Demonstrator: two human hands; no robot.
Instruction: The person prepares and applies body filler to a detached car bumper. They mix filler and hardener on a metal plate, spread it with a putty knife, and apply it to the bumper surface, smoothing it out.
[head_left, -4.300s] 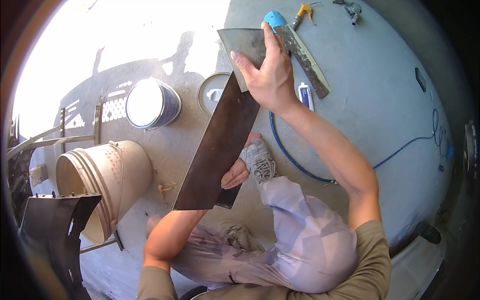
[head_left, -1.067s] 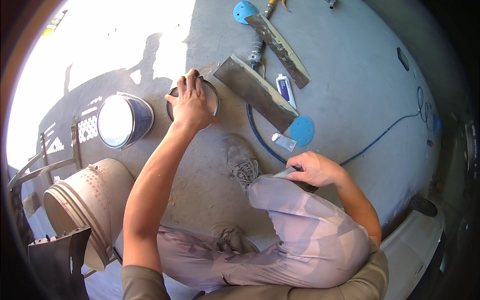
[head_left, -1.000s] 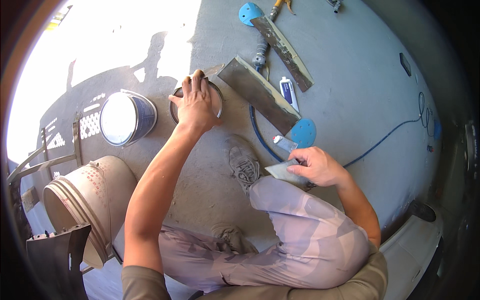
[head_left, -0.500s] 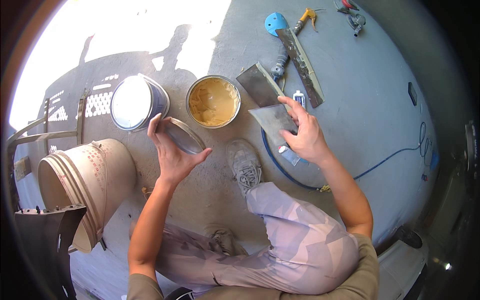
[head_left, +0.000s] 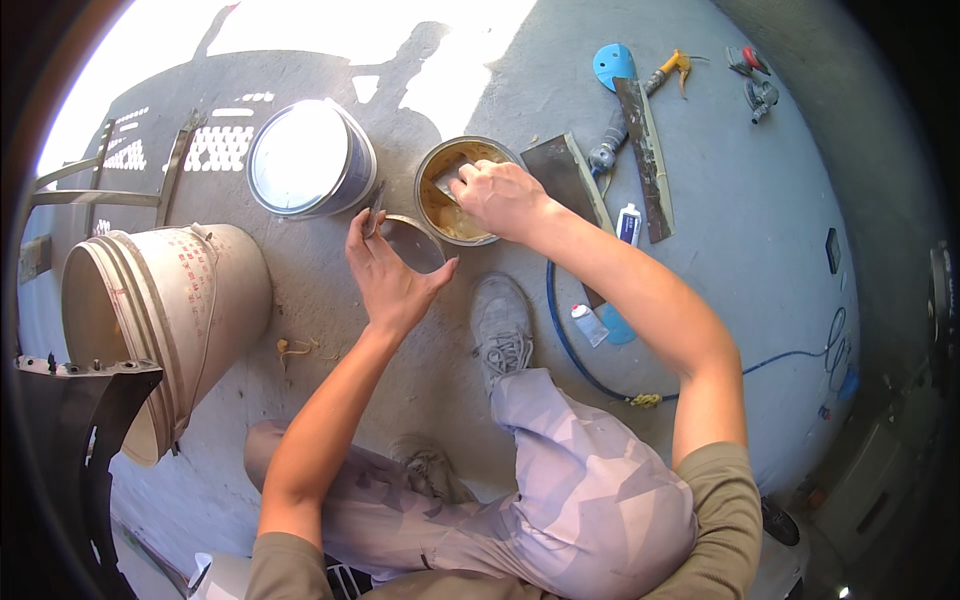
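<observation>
Grey concrete floor (head_left: 720, 200) everywhere, folks, scuffed and dusty, with harsh sunlight blowing out the upper left of the frame and a person's shadow falling across its edge. Right side fades into a darker wall.

Action's just above center: an open round tin (head_left: 419, 200) of tan paste sits on the floor. Right hand (head_left: 500, 200) has its fingers curled around a grey flat scraper (head_left: 446, 187) dipped inside. Left hand (head_left: 388, 285) grips a round lid (head_left: 412, 244) by its edge, tilted, right beside the tin.

Lots of clutter around. Blue can (head_left: 358, 165) with a bright top stands left of the tin, then a metal frame (head_left: 172, 180) and a tipped whitish bucket (head_left: 220, 290), with a black curved part (head_left: 85, 420) blocking some of it lower left. Upper right: blue disc (head_left: 612, 65), yellow-handled tool (head_left: 676, 64), long strip (head_left: 646, 160). Right forearm hides part of a dark panel (head_left: 562, 165).

Writing-wise, the bucket has red characters and the white tube (head_left: 628, 225) a dark blue label; both too small for me to make out.
</observation>
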